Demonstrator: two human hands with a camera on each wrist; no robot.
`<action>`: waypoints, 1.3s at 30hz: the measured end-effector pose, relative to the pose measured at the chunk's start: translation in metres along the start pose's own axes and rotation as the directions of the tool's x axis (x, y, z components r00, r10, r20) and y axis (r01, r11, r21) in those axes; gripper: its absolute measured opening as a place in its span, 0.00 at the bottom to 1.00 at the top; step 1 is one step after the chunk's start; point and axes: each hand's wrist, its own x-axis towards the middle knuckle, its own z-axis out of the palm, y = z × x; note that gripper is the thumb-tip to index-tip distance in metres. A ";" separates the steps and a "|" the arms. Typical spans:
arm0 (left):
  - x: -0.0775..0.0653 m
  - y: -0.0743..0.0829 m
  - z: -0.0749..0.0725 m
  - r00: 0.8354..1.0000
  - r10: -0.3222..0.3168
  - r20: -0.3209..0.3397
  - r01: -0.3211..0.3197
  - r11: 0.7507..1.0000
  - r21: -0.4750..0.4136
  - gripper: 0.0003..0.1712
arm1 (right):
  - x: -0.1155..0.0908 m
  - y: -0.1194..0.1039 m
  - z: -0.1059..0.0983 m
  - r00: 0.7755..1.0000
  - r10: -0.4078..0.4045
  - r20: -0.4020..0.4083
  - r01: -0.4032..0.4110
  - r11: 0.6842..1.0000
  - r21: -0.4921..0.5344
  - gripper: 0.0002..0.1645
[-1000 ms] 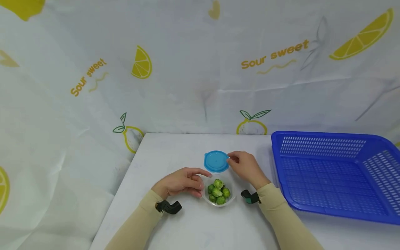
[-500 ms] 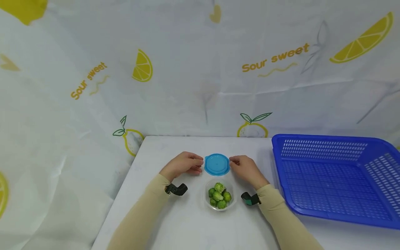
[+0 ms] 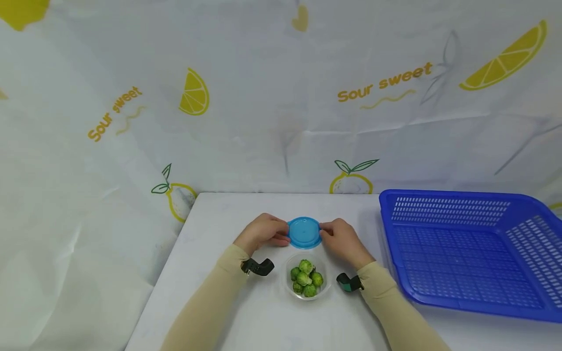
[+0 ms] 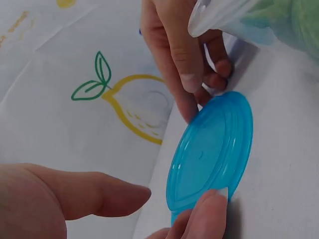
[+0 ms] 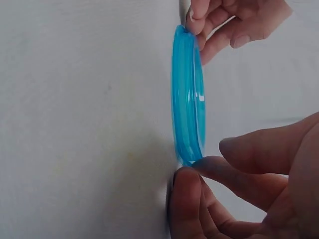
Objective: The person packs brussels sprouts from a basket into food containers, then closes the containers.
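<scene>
A round blue plastic lid (image 3: 304, 232) lies on the white table, between the two hands. At its left edge, my left hand (image 3: 266, 230) touches the rim with its lower fingers (image 4: 212, 211), while another digit stands apart from the lid in the left wrist view. On the opposite side my right hand (image 3: 342, 239) has fingertips (image 5: 186, 186) against the rim, its thumb raised off it. Just nearer than the lid stands a clear round bowl (image 3: 287, 290) holding several Brussels sprouts (image 3: 304, 278). The lid's underside is hidden in the head view.
A large blue plastic basket (image 3: 397, 253) with slotted walls stands to the right of the right hand. Behind the white table (image 3: 228, 209) hangs a pale sheet printed with lemons (image 3: 182, 202). Dark wrist cameras (image 3: 259, 266) sit under both wrists.
My left hand has left the bowl's rim and moved away from the body to the lid's left edge. My right hand stays by the lid's right edge. Bowl and sprouts keep their place.
</scene>
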 end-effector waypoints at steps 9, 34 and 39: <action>-0.002 -0.005 -0.002 0.999 -0.036 -0.003 0.035 0.973 -0.226 0.15 | -0.004 -0.003 0.004 0.995 0.027 -0.096 -0.024 0.999 0.028 0.22; -0.088 0.011 -0.012 0.976 0.212 0.051 -0.207 0.974 -0.094 0.20 | -0.064 -0.046 -0.016 0.930 -0.074 -0.361 0.138 0.978 0.155 0.16; -0.103 0.002 -0.011 0.968 0.241 0.071 -0.238 0.970 -0.049 0.19 | -0.081 -0.041 -0.016 0.926 -0.168 -0.339 0.218 0.969 0.117 0.12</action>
